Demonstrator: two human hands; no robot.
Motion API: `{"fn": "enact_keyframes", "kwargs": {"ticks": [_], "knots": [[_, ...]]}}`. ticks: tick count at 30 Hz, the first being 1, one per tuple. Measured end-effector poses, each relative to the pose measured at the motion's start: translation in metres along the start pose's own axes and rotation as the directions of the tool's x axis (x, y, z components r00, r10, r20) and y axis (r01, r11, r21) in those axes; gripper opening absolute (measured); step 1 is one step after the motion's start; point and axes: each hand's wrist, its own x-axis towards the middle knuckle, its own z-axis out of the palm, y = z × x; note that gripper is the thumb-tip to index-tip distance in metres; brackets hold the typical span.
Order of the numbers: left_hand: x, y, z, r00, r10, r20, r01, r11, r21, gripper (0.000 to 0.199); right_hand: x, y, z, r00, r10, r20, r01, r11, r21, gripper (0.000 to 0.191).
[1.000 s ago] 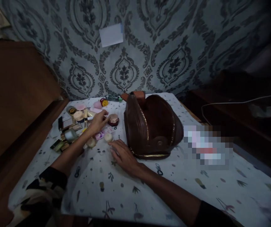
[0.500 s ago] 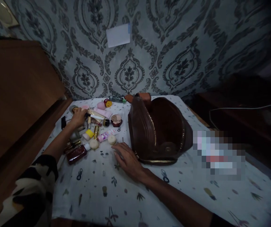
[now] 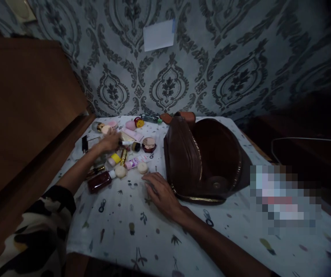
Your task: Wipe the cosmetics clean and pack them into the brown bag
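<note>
My left hand [image 3: 111, 141] reaches over a cluster of cosmetics, its fingers smeared by motion and partly hidden; whether it holds anything cannot be told. By its fingertips lie a slim white item [image 3: 126, 143] and a dark jar [image 3: 135, 146]. My right hand [image 3: 161, 192] rests on the cloth with loosely stretched fingers, holding nothing. Just beyond its fingertips sit a round cream-coloured piece [image 3: 142, 167] and a pink-and-white tube [image 3: 135, 162]. To its right stands a brown leather bag [image 3: 182, 157], unzipped, its dark inside showing.
A dark red bottle [image 3: 99, 182] with a white cap lies at the near left of the cluster. Behind are a compact [image 3: 148, 144], a pink sponge [image 3: 130, 125] and a green-capped clear bottle [image 3: 150, 118]. Wooden furniture [image 3: 29, 104] borders the left; a blurred-out item [image 3: 285, 196] lies right.
My left hand has moved right across the cosmetics, uncovering a pale round item at the back left. The right hand stays on the cloth. The whole view has shifted slightly.
</note>
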Motion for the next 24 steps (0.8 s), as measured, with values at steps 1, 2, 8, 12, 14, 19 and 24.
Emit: {"fn": "enact_keyframes", "kwargs": {"ticks": [1, 2, 8, 12, 14, 19, 24], "knots": [[-0.004, 0.01, 0.003, 0.999, 0.04, 0.022, -0.039, 0.999, -0.034, 0.054, 0.0, 0.0, 0.0, 1.0, 0.001, -0.002, -0.001, 1.0, 0.0, 0.024], [-0.008, 0.021, 0.007, 0.996, 0.081, 0.039, -0.078, 0.994, -0.071, 0.051, 0.0, -0.001, 0.0, 1.0, 0.001, -0.002, -0.001, 1.0, 0.0, 0.023], [-0.036, 0.068, 0.005, 0.989, 0.143, -0.026, -0.145, 0.96, -0.24, 0.037, -0.001, 0.0, 0.0, 1.0, -0.015, 0.014, 0.015, 1.0, -0.003, 0.024], [-0.054, 0.049, -0.018, 0.995, -0.01, -0.099, -0.019, 0.957, -0.289, 0.035, -0.001, 0.0, 0.001, 1.0, -0.021, 0.008, 0.021, 1.0, 0.002, 0.024], [-0.066, 0.023, -0.03, 0.974, -0.166, -0.155, 0.117, 0.952, -0.281, 0.036, -0.001, 0.0, 0.001, 1.0, -0.023, 0.01, 0.023, 1.0, 0.001, 0.024], [-0.106, -0.053, -0.041, 0.777, -0.601, -0.189, 0.56, 0.796, -0.231, 0.035, -0.001, 0.002, 0.003, 0.999, -0.035, 0.001, 0.035, 0.999, -0.009, 0.023], [-0.136, -0.087, -0.02, 0.689, -0.719, -0.086, 0.69, 0.688, -0.225, 0.014, -0.001, 0.004, 0.005, 0.999, -0.038, -0.001, 0.038, 0.999, -0.018, 0.022]]}}
